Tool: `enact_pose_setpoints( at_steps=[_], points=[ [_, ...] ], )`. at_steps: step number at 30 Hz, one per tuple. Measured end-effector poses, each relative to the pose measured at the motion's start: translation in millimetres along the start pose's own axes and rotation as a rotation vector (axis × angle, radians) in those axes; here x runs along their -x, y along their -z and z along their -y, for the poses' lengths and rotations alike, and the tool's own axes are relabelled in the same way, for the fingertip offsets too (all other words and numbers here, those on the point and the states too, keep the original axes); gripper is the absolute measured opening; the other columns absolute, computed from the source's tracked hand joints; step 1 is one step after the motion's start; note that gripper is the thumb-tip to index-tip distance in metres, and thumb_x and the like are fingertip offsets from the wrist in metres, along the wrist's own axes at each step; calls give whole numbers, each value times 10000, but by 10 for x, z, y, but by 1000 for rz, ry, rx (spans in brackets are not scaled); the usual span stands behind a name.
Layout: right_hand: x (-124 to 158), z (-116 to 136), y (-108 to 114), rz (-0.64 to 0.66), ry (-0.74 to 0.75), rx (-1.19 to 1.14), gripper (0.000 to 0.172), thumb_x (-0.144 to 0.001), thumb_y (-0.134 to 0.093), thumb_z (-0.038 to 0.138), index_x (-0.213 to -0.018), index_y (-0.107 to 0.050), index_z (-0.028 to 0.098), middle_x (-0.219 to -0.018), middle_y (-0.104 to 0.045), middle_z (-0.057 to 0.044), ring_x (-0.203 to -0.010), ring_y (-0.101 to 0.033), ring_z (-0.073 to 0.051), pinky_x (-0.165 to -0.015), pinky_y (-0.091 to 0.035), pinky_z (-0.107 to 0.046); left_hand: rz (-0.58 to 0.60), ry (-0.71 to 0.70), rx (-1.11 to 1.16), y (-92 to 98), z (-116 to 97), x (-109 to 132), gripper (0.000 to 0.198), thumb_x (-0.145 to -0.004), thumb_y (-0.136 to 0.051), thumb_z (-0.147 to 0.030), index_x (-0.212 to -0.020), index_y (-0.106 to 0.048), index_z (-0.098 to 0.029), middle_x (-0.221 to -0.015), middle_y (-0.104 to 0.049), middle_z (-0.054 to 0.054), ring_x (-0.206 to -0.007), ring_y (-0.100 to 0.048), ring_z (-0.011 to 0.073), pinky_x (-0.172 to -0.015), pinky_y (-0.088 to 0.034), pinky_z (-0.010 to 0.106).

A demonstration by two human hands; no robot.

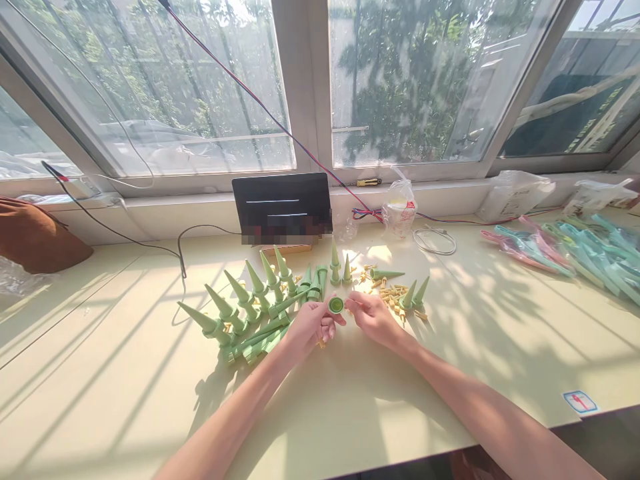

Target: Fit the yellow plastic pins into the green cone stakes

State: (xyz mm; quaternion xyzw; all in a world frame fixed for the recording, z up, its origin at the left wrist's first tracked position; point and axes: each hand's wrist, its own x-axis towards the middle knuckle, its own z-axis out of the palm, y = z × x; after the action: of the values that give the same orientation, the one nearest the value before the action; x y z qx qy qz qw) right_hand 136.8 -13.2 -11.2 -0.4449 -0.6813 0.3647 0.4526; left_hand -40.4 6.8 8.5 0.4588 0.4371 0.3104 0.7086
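Observation:
My left hand (314, 325) is closed around a green plastic spike (336, 305), whose round open end faces me. Close beside that end, the fingers of my right hand (373, 313) are pinched together; whatever may be between them is too small to make out. To the left stand several green cone spikes (240, 288) in a row, with green tube-like pieces (265, 337) lying in front of them. Small yellow plastic fittings (394, 295) lie in a loose pile beyond my right hand. Two more upright green cones (415, 293) stand to the right of that pile.
A black tablet (283, 207) leans near the window sill. Behind the work are a plastic-wrapped cup (400, 208), a coiled white cable (435, 241) and a yellow-handled tool (369, 182). Pink and teal bagged items (575, 250) lie right; a brown bag (40, 237) sits left.

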Motion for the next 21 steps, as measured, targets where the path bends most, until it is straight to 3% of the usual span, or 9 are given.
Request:
enact_pose_setpoints(
  at_steps=[15, 21],
  points=[
    [-4, 14, 13, 17, -28, -32, 370, -961, -451, 424, -675, -485, 191, -511, -358, 52, -489, -330, -98, -478, -264, -232, 29, -47, 42, 0, -9, 14, 472, -749, -735, -551, -733, -720, -79, -772, -727, 138, -447, -474, 48, -444, -367, 196],
    [-8, 10, 17, 15, -37, -27, 374, -953, -457, 436, -667, -464, 195, -508, -353, 52, -491, -328, -100, -478, -261, -236, 35, -65, 31, 34, 30, -9, 450, -759, -729, -543, -704, -709, -97, -580, -619, 44, -439, -476, 63, -443, -350, 205]
  ],
)
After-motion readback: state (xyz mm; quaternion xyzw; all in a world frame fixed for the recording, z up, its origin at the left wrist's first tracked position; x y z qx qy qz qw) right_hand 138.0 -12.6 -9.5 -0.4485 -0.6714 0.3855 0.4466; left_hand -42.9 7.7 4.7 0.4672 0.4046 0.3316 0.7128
